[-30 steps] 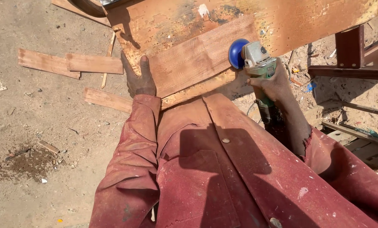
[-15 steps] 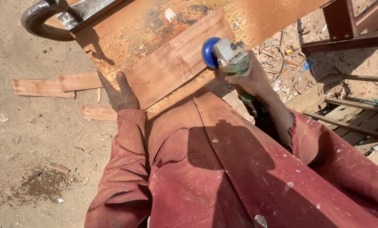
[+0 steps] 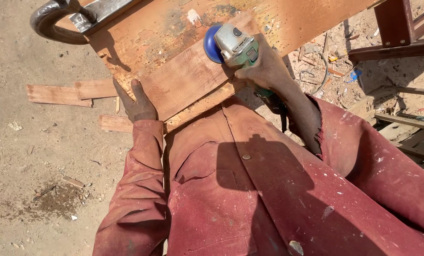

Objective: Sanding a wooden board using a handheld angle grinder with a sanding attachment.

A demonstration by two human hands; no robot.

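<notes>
An angle grinder [image 3: 235,45] is gripped in the closed right hand [image 3: 261,71], its blue disc [image 3: 211,45] set against the wooden board [image 3: 188,76]. The board is laid slantwise on a worn workbench [image 3: 145,28] and is pinned at its near left end by the flat, spread left hand [image 3: 136,104], while loose wood offcuts [image 3: 70,92] are scattered on the sandy ground beyond

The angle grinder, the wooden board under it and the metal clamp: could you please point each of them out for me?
angle grinder [image 3: 236,45], head view, on its grey gear housing.
wooden board [image 3: 183,83], head view, on its bare top face.
metal clamp [image 3: 48,26], head view, on its curved frame.
</notes>
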